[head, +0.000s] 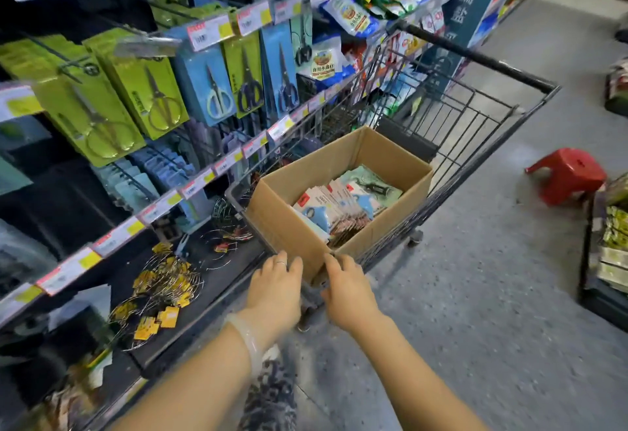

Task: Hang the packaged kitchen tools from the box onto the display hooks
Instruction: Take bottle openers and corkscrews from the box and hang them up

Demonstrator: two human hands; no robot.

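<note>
Shop aisle, seen from head height, looking down and forward.

Open cardboard box (299, 226) sitting in a wire shopping cart (475, 114), near end of the basket. Inside the box: a stack of packaged kitchen tools (343, 208) on cards, overlapping like tiles, some with pale blue handles showing, one teal card at the far side with a dark tool on it.

Left hand (277, 286) at the near corner of the box, fingers bent over the cart's near rim beside the left face of the cardboard; thin ring on one finger, clear bangle (246, 339) on the wrist. Whether the fingers actually clasp the rim: cannot tell. Right hand (346, 286) just across the same corner, fingers curled against the box's right face and the wire edge; grip likewise unclear. Nothing lifted in either hand.

Left of the cart, display hooks (73, 63) carrying carded scissors (156, 97) in green and blue packs, price tags (210, 31) along the rails. Lower shelf with wire strainers (163, 281) bearing yellow labels. Farther along the shelving, bagged goods (350, 17).

Right of the cart, on the speckled grey floor (475, 294), a red plastic stool (571, 172), well apart from the box.
</note>
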